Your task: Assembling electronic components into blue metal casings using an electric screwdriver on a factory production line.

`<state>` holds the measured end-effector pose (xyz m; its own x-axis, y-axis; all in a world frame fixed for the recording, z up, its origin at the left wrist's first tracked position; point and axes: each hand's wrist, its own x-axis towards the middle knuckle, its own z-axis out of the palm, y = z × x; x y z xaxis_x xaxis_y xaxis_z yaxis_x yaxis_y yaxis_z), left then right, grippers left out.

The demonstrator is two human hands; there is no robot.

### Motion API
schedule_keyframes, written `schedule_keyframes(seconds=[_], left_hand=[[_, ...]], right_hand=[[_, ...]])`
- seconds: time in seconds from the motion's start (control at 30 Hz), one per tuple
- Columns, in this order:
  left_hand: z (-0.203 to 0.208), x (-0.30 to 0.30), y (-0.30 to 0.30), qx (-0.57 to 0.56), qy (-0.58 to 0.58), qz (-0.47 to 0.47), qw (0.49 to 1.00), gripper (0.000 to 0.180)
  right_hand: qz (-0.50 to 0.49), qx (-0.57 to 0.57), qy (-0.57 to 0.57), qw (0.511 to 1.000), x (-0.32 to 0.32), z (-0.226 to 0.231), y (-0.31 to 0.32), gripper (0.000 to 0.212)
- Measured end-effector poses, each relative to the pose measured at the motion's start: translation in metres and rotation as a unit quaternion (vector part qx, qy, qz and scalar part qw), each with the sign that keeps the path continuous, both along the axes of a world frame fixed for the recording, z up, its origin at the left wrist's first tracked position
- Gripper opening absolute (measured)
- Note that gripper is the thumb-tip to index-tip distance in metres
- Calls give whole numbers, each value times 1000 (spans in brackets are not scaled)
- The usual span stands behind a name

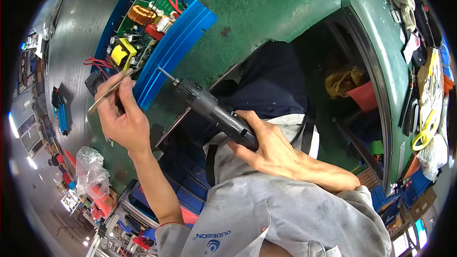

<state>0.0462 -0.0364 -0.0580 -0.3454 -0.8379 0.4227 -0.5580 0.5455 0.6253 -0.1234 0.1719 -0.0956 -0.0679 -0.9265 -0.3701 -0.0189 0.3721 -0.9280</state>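
Observation:
A blue metal housing (177,39) lies at the upper left, with a green circuit board (124,19) inside. The board carries a copper-wound coil (142,14), a yellow transformer (123,53) and red wires. At the housing's near end, my left hand (124,126) pinches a thin, flat, tan-grey strip (105,96) between thumb and fingers. My right hand (271,150) is wrapped round a black electric screwdriver (216,112). The screwdriver's bit points at the housing's blue side wall, its tip touching or very close to it; I cannot tell which.
A green worktop (266,2) with a worn edge lies under the housing. Another small blue housing (62,116) is at far left, near a clear plastic bag (93,166). On the right, tools and yellow-handled scissors (425,135) lie on the bench. An open space under the bench holds a red object (365,96).

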Motion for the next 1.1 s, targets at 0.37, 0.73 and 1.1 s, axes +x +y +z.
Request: schedule_keyframes(seconds=[0.37,0.73,1.1], left_hand=[[-3,-5,-8,1,25,-2,1000,15],[6,-4,6,19,20,-49,998,20],[9,5,-3,34,62,-53,996,33]], right_hand=[[-12,156,-400,903,-12,-3,-13,70],[46,139,-105,984,-25,24,1,60],[73,263,-334,902,-51,39,-13,88]])
